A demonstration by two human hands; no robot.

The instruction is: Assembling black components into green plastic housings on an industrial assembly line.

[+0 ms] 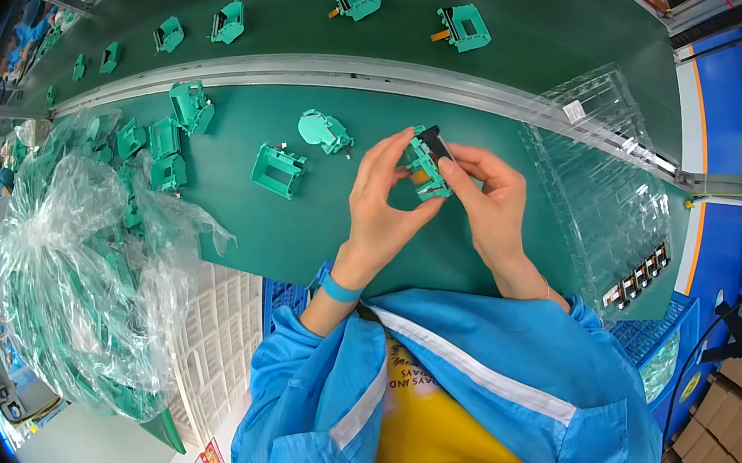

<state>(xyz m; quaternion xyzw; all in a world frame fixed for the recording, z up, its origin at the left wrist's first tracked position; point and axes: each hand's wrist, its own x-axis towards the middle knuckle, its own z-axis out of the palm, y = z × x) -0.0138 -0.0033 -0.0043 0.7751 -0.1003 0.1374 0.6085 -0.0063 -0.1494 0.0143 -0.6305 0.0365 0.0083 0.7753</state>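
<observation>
Over the green work mat, my left hand [375,212] grips a small green plastic housing [431,189] by its left side, thumb at the lower end and fingertips at the upper end. A black part [434,143] sits along the housing's right side, and an orange strip [420,176] shows at its left. My right hand [493,201] closes on the same housing from the right, its thumb pressed against the black part. Left of my hands lie an open-framed green housing [279,170] and a green housing with a rounded face [323,132].
A clear plastic bag [84,297] of green housings bulges at the left, several loose ones beside it. Beyond a metal rail [312,69], a dark green belt [288,31] carries spaced-out housings. At right lies a clear tray [574,205] with a row of black parts [637,277].
</observation>
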